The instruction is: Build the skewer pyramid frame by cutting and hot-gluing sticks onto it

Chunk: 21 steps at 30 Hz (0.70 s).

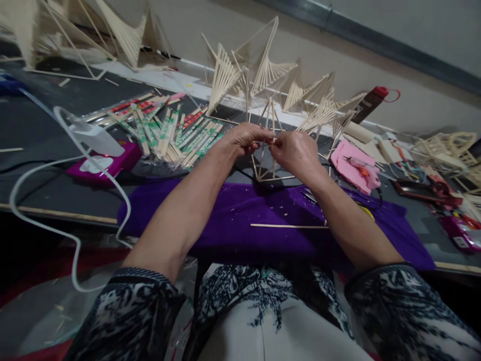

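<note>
Left hand (246, 140) and right hand (296, 153) pinch the top of the stick frame (265, 168), standing at the far edge of the purple cloth (233, 215). Too hard a squeeze could snap a stick or joint.

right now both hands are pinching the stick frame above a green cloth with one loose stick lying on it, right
Not quite: the cloth is purple, not green. The head view shows the left hand and the right hand both pinching the stick frame above the purple cloth, with one loose stick lying on it.
</note>
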Available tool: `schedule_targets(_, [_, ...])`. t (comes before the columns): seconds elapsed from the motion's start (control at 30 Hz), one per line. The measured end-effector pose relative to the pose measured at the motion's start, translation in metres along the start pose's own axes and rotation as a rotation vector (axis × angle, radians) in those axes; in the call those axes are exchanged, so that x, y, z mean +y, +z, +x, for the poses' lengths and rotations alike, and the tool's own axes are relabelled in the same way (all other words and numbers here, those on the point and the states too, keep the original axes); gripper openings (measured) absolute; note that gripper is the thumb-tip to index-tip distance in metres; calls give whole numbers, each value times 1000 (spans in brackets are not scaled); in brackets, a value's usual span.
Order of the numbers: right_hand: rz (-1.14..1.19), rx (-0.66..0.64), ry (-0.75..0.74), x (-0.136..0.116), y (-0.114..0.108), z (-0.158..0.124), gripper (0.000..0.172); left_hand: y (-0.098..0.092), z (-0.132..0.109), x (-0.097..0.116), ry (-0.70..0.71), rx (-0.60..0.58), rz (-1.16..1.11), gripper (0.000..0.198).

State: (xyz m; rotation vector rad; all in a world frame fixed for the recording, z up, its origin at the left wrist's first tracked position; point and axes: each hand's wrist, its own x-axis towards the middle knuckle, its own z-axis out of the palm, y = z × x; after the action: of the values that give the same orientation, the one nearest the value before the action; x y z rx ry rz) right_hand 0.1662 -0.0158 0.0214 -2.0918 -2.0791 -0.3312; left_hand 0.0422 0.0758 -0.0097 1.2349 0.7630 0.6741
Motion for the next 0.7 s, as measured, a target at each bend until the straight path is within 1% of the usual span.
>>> schedule_targets(0.17, [14,11,-6,-1,4,2,35,5,-4,3,17,35,72,15])
schedule_targets(0.27, [44,27,-14,-2,3,-2,35,5,-5,4,17,70,85,13])
schedule_targets(0.37, [109,56,-11,-1,-3,-16,34,5,-6,5,6,99,92,11])
schedule_targets(0.47, [229,51,-27,5,-5,-36,31,5,-7,6,-21,135,104,13])
schedule_targets(0.53, [316,28,-38,10,0,-47,28,5,-7,6,-28,156,105,14])
schedule_targets(0.6, [396,-17,-30,15,9,-54,26,4,-7,5,-27,162,104,14])
schedule_targets(0.7, [580,-150,25,20,26,-54,23,3,-7,5,-14,145,111,12])
